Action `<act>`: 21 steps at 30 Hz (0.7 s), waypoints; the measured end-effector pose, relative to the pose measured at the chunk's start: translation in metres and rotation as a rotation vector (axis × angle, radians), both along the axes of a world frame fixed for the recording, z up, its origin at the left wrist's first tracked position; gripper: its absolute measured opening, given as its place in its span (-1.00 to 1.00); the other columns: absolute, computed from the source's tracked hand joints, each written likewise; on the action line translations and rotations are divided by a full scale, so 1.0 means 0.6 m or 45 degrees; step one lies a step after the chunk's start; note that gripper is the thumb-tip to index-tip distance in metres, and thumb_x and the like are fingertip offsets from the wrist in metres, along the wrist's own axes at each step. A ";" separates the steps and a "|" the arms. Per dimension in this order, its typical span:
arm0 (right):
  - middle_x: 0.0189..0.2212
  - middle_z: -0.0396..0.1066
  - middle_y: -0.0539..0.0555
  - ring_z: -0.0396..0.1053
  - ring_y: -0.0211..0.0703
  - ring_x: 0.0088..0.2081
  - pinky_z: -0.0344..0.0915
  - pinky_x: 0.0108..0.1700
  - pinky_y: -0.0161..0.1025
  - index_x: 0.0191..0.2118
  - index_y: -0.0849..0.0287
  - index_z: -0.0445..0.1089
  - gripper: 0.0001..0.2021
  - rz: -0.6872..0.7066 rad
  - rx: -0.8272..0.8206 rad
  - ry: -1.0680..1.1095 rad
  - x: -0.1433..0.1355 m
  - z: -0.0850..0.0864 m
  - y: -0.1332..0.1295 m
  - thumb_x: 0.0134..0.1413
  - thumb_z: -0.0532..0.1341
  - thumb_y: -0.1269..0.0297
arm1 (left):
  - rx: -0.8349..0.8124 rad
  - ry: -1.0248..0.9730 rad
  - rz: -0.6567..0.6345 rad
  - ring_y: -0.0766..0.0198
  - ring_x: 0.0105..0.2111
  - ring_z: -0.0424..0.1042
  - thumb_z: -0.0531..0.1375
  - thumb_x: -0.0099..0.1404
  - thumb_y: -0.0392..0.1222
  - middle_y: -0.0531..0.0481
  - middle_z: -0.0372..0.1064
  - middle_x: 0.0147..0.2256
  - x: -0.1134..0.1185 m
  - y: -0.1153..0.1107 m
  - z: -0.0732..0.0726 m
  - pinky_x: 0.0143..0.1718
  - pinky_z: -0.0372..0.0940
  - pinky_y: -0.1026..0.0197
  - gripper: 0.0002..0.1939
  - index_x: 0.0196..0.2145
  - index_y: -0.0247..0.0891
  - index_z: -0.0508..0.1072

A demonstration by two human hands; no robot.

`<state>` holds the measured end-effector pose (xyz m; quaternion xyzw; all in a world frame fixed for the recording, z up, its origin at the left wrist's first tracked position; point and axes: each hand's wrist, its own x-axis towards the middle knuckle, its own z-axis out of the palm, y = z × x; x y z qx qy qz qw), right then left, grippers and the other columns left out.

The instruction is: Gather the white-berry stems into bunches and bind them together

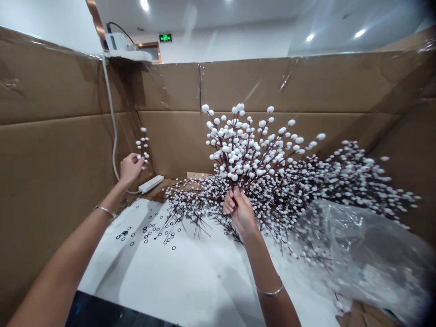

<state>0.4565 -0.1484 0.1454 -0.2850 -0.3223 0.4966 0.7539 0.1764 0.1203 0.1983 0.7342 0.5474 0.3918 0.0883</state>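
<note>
My right hand (241,210) is closed round the stems of a bunch of white berry branches (238,145), held upright above the table. Its many white berries fan out on dark reddish stems. Off to the left, my left hand (132,168) pinches a single small berry sprig (143,141), raised in front of the cardboard. Behind and right of my right hand lies a large pile of similar berry branches (306,186). Small black rings (150,229) are scattered on the white surface below my left hand.
Tall cardboard walls (166,86) enclose the white tabletop (170,281). A clear plastic bag (371,254) lies at the right, over part of the pile. A white power strip (151,184) sits in the left corner, with its cable (111,104) running up to a ledge.
</note>
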 end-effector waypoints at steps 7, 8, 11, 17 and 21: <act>-0.62 0.22 -0.09 0.18 -0.38 -0.59 0.21 -0.53 -0.38 -0.45 0.17 0.12 -0.55 -0.185 -0.036 -0.051 -0.004 -0.015 0.016 -0.07 0.28 -0.10 | -0.653 -1.190 -0.876 0.28 -0.25 0.50 0.23 0.22 -0.19 -0.11 0.45 -0.12 0.126 -0.152 -0.014 -0.37 0.36 0.33 -0.73 -0.12 -0.28 0.39; -0.61 0.25 -0.08 0.21 -0.37 -0.58 0.23 -0.51 -0.37 -0.45 0.17 0.12 -0.55 -0.213 -0.035 -0.062 -0.003 -0.019 0.020 -0.07 0.27 -0.12 | -0.735 -1.235 -0.912 0.29 -0.27 0.49 0.25 0.21 -0.20 -0.09 0.45 -0.15 0.144 -0.173 -0.014 -0.40 0.35 0.35 -0.74 -0.13 -0.28 0.41; -0.58 0.33 -0.04 0.27 -0.35 -0.55 0.26 -0.47 -0.37 -0.45 0.18 0.15 -0.52 -0.289 -0.054 -0.103 0.000 -0.031 0.034 -0.09 0.25 -0.17 | -0.895 -1.353 -0.947 0.42 -0.45 0.42 0.33 0.12 -0.19 0.02 0.42 -0.31 0.191 -0.221 -0.017 -0.53 0.27 0.40 -0.70 -0.18 -0.28 0.44; -0.51 0.43 0.08 0.33 -0.31 -0.50 0.28 -0.43 -0.34 -0.46 0.25 0.30 -0.43 -0.376 -0.166 -0.225 -0.009 -0.048 0.054 -0.13 0.17 -0.29 | -0.835 -1.504 -1.012 0.46 -0.49 0.37 0.43 -0.03 -0.12 0.10 0.38 -0.35 0.256 -0.257 -0.029 -0.53 0.29 0.38 -0.58 -0.22 -0.25 0.44; -0.58 0.36 0.00 0.26 -0.35 -0.57 0.26 -0.43 -0.33 -0.45 0.22 0.24 -0.46 -0.320 -0.159 -0.211 -0.018 -0.055 0.057 -0.14 0.20 -0.27 | -0.738 -1.574 -1.005 0.43 -0.44 0.38 0.43 -0.03 -0.08 0.08 0.41 -0.33 0.282 -0.261 -0.036 -0.46 0.31 0.37 -0.58 -0.23 -0.24 0.43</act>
